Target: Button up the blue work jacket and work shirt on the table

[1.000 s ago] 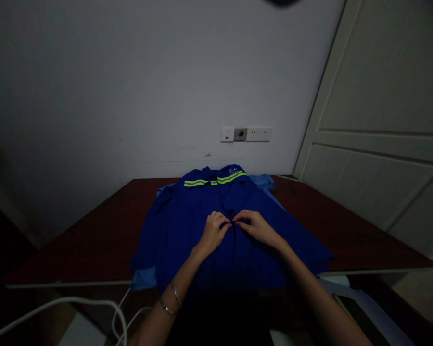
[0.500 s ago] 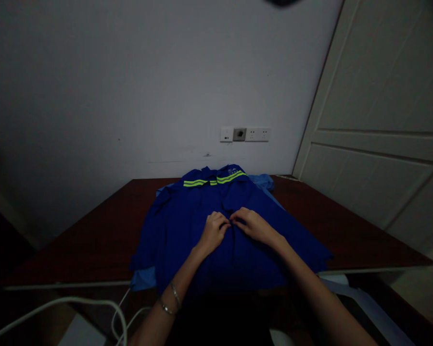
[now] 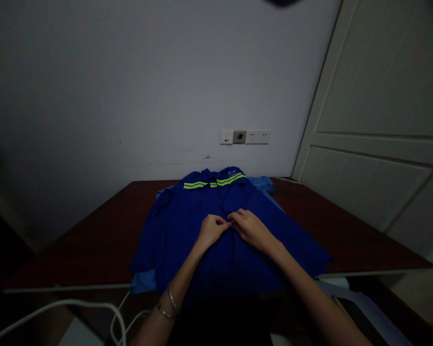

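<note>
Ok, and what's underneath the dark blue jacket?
Lighter blue cloth shows past the dark blue jacket at near left and far right, with the table beneath. Whether that cloth is one piece can't be seen; the jacket covers the rest.

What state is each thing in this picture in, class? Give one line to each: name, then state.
Left hand: fingertips pinched at the jacket's front
Right hand: fingers bent, fingertips at the same spot
Dark blue jacket: spread out, collar towards the wall
Light blue garment: mostly covered by the jacket
White sockets: nothing plugged in
Bracelets: worn on the left arm
White cable: curved
Door: shut or ajar, cannot tell
</note>
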The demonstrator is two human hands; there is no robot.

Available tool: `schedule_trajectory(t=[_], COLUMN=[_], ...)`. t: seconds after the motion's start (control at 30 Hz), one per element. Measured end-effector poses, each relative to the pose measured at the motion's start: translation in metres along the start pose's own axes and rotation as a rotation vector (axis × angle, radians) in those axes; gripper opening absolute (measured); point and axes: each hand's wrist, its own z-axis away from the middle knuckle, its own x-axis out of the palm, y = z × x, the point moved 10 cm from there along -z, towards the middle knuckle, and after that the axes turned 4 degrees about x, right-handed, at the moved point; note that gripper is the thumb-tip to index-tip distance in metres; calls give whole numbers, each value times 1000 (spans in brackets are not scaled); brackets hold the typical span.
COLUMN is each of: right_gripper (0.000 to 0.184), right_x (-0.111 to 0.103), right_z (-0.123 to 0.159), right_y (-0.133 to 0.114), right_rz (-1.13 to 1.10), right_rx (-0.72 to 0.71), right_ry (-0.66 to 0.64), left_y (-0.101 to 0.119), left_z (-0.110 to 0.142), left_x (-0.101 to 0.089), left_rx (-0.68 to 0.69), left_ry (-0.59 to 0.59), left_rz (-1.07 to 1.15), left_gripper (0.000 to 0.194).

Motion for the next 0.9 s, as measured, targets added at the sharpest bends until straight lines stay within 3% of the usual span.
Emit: schedule_trajectory(t=[0.23, 0.6, 0.77, 0.9], right_gripper=[25, 31, 28, 31], right_x=[-9, -15, -11, 8], right_z=[0, -1, -1, 1], right_y=[-1, 7, 24, 44], right_rz=[-64, -187, -343, -630], right_rx=[-12, 8, 141, 306], right_ry=[36, 72, 142, 154], left_y=[-9, -4, -2, 1], left_z=[-4, -1, 2, 4], left_x=[3, -1, -2, -3], left_rx=[-22, -42, -7, 6], left_ry=[-54, -66, -50, -36], left_rz=[-24, -63, -46, -92], left_gripper=[18, 17, 18, 18])
